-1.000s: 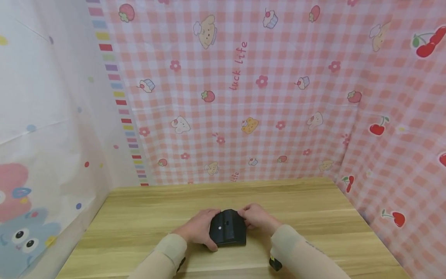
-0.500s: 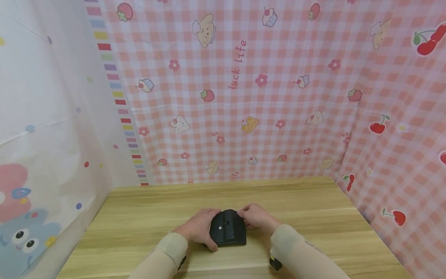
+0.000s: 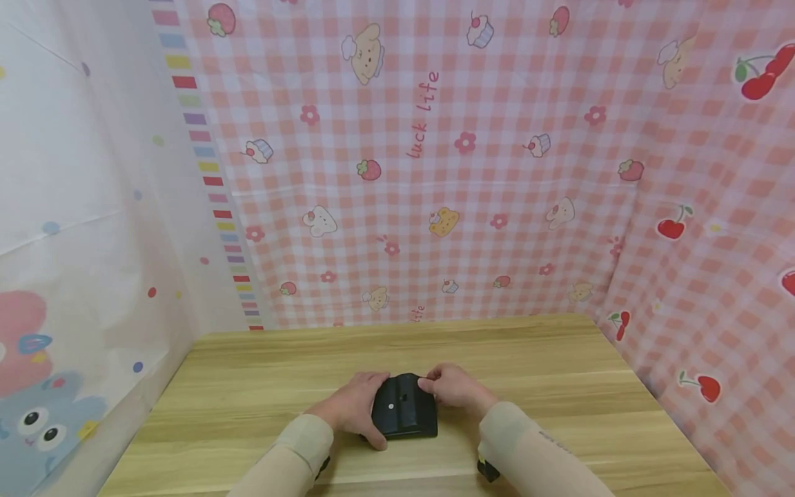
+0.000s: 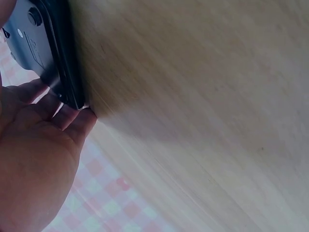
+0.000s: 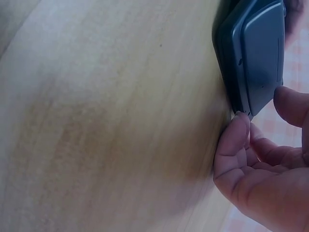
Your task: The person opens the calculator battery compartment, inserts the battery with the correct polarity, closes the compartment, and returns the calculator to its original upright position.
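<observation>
A black, glossy plastic device (image 3: 405, 414) with a raised middle band, a white dot and a small round knob lies on the wooden table. Its kind is not clear from these views. My left hand (image 3: 357, 407) spans its left side, thumb at the near edge and fingers at the far edge. In the left wrist view, the fingertips curl against the end of the device (image 4: 43, 43). My right hand (image 3: 456, 386) pinches its far right corner. The right wrist view has the thumb on the upper face of the device (image 5: 260, 53) and bent fingers at its lower rim.
The wood-grain table (image 3: 261, 373) extends around the device on all sides. A pink checked cloth (image 3: 397, 207) hangs behind it, with more printed cloth at both sides. Small black wrist-worn gear (image 3: 487, 471) sits below the right sleeve.
My right thumb has shifted from the device's right edge onto its upper face near the corner. The left hand keeps its grip and the device stays in place.
</observation>
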The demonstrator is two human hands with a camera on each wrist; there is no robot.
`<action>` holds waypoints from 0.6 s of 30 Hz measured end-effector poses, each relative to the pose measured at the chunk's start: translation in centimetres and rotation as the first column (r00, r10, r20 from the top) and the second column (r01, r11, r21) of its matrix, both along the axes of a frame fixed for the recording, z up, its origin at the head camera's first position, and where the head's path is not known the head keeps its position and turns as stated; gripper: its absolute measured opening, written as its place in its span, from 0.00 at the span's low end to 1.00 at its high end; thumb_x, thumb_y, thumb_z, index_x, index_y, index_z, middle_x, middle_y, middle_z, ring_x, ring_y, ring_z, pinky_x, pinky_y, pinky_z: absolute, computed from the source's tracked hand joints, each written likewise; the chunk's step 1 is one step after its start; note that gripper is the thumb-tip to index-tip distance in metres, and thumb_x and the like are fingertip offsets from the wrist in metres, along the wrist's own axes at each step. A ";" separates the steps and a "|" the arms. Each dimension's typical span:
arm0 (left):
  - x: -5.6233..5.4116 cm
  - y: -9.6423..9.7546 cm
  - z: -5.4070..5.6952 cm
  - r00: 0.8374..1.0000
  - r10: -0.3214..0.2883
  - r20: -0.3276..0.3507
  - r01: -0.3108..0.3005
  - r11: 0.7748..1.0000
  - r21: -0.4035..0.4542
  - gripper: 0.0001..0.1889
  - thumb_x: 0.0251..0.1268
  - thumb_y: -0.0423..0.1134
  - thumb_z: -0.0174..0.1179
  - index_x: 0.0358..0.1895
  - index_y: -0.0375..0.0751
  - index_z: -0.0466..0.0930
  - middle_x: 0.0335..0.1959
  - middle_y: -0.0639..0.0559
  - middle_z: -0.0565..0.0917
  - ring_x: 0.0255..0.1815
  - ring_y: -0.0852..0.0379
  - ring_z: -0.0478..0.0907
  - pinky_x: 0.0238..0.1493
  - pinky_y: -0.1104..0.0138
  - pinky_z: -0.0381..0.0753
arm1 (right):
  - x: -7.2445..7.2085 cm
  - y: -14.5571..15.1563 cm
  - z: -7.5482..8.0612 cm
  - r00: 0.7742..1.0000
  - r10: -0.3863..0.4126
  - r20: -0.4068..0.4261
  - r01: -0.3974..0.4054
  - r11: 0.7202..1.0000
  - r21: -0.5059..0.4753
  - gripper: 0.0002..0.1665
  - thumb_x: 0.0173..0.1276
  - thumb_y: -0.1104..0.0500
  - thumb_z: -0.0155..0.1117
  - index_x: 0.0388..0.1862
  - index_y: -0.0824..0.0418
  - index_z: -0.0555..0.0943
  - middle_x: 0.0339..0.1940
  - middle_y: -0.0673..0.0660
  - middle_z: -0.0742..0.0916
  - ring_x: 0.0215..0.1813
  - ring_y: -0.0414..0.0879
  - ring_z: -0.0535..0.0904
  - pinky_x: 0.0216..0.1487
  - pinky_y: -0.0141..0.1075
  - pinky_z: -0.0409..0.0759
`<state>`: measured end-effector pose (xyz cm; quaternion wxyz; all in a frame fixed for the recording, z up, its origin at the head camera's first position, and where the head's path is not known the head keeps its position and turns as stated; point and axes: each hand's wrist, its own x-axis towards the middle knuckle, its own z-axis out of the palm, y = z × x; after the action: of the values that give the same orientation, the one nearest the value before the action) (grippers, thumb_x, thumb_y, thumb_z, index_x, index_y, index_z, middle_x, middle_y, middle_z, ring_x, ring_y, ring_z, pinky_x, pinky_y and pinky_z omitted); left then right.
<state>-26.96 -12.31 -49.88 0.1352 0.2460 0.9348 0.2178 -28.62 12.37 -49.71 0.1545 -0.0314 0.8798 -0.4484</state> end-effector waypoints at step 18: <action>0.1 -0.3 -0.1 1.000 0.015 0.026 -0.016 1.000 0.015 0.67 0.37 0.52 0.88 0.84 0.38 0.60 0.80 0.41 0.69 0.81 0.42 0.65 0.80 0.45 0.70 | 0.1 0.2 0.3 0.999 0.044 -0.013 -0.043 0.998 0.044 0.24 0.78 0.50 0.68 0.57 0.69 0.81 0.46 0.59 0.87 0.44 0.49 0.82 0.48 0.44 0.86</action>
<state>-26.82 -12.57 -50.00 0.1436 0.2370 0.9331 0.2291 -28.52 12.60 -49.43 0.1589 -0.0501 0.8895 -0.4255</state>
